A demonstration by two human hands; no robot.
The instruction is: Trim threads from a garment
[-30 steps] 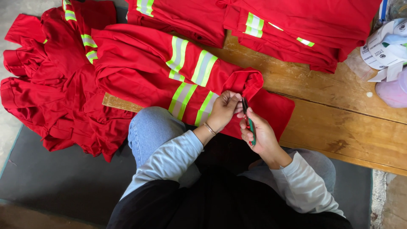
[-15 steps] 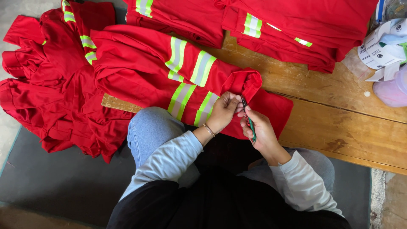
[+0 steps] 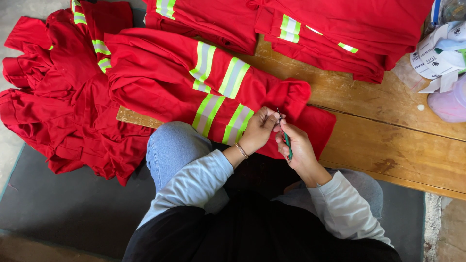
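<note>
Two hands, right hand [image 3: 297, 148] gripping snips [image 3: 286, 138]

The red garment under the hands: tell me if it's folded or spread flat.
Folded. The red garment lies doubled on the wooden table, its reflective stripes stacked in layers; the left hand pinches its edge beside the right hand.

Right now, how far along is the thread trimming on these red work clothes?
Looks done: folded red garments are stacked at the far edge of the wooden bench. In hand: the left hand pinches the edge of the striped red garment while the right hand holds green-handled snips to it. Probably left: the loose red heap hanging off the bench's left end.
</note>
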